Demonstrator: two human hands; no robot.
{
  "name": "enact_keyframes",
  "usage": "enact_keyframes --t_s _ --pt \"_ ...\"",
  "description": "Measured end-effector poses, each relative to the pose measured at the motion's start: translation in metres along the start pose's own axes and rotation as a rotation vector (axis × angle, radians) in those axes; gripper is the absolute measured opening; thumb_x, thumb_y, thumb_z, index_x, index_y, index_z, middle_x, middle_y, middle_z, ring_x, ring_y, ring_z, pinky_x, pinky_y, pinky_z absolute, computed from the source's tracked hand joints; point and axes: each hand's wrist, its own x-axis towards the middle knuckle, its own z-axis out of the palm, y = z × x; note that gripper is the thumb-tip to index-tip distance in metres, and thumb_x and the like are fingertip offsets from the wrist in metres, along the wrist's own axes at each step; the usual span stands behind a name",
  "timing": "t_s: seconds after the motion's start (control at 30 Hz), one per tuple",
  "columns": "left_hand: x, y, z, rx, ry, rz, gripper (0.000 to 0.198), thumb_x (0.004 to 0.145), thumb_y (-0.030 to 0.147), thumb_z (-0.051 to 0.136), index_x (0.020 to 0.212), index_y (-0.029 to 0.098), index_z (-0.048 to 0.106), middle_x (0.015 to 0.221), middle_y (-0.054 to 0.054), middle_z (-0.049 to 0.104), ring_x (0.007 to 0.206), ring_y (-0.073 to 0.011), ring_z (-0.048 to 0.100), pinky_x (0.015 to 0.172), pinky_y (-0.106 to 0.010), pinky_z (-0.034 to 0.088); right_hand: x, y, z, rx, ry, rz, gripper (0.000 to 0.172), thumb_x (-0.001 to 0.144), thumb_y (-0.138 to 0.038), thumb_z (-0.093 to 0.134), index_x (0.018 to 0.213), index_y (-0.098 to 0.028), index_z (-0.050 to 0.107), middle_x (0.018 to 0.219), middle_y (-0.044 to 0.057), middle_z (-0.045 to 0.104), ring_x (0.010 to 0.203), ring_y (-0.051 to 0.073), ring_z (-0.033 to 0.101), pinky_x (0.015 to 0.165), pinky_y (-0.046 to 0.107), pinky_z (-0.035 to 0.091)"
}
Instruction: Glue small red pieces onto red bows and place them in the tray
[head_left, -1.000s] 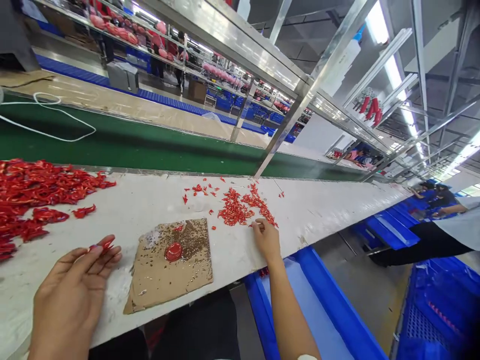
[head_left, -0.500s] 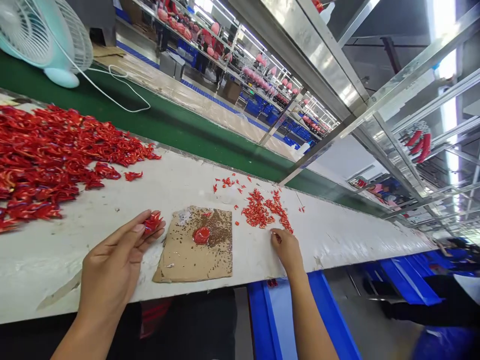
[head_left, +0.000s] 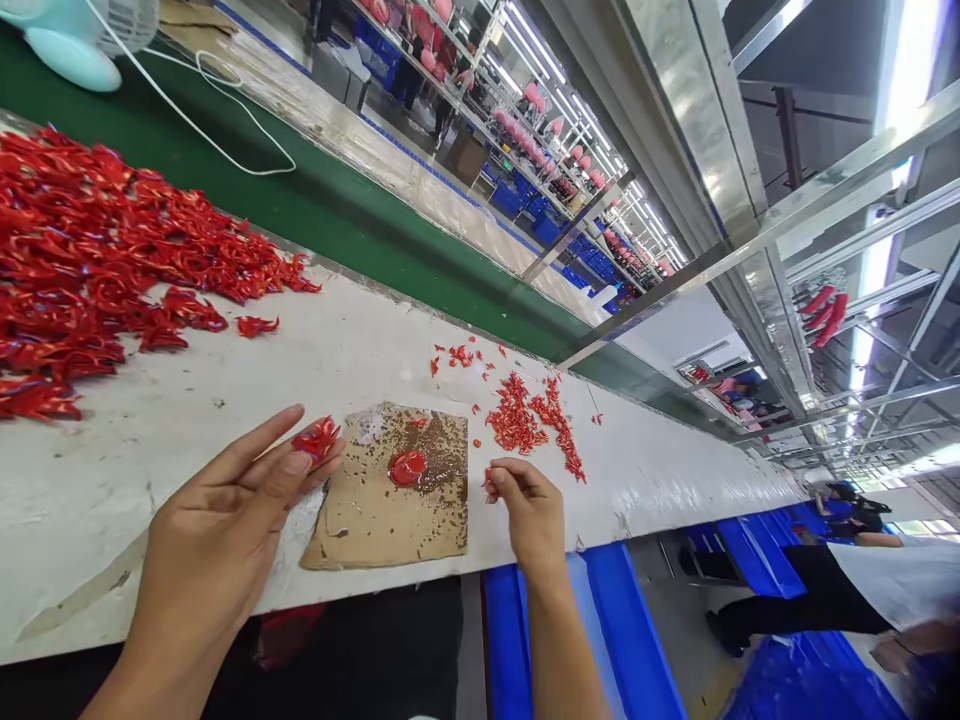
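Note:
My left hand [head_left: 217,520] holds a crinkled red piece [head_left: 318,439] between its fingers, just above the corner of a brown cardboard sheet [head_left: 352,530]. The sheet is speckled with dark spots and carries a glossy red blob [head_left: 408,468]. My right hand [head_left: 529,515] pinches a tiny red bit [head_left: 489,484] at its fingertips, next to a small pile of red scraps [head_left: 514,420]. A large heap of red pieces [head_left: 97,270] lies further left on the white table [head_left: 360,340].
A green conveyor belt [head_left: 337,220] runs behind the table, with a white cable and a fan [head_left: 71,45] on the far side. Steel shelving rises overhead. A blue bin [head_left: 607,640] sits below the table edge. A co-worker [head_left: 817,590] stands at the right.
The view has swung slightly. My right hand has moved left and lifted off the table with a tiny red bit. My left hand has moved nearer the cardboard, still holding its red piece.

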Motion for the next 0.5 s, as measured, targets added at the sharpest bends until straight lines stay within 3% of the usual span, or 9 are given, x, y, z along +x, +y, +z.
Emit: enact_keyframes --t_s 0.17,0.3,0.5 --pt "0.0 0.002 0.001 -0.009 0.0 -0.054 0.045 0.073 0.032 0.083 0.113 0.018 0.071 0.113 -0.008 0.073 0.106 -0.0237 0.069 0.098 -0.03 0.058 -0.002 -0.034 0.049 -0.097 -0.128 -0.143 0.01 0.087 -0.032 0.07 0.086 -0.024 0.076 0.086 0.002 0.067 0.082 0.017 0.062 0.073 0.028 0.048" --pt "0.002 0.001 -0.002 -0.028 0.022 -0.092 0.044 0.072 0.035 0.084 0.112 0.02 0.071 0.111 -0.007 0.073 0.108 -0.0242 0.068 0.098 -0.03 0.058 0.0 -0.033 0.063 -0.163 -0.16 -0.14 0.01 0.089 -0.029 0.067 0.087 -0.024 0.076 0.087 0.002 0.067 0.083 0.017 0.062 0.077 0.03 0.048" --pt "0.004 -0.004 -0.01 0.048 0.009 -0.173 0.052 0.068 0.043 0.085 0.114 0.023 0.071 0.109 -0.007 0.074 0.096 -0.0243 0.072 0.092 -0.024 0.058 -0.002 -0.034 0.072 -0.178 -0.16 -0.137 0.011 0.089 -0.03 0.067 0.087 -0.024 0.076 0.087 0.001 0.068 0.083 0.017 0.061 0.077 0.029 0.047"
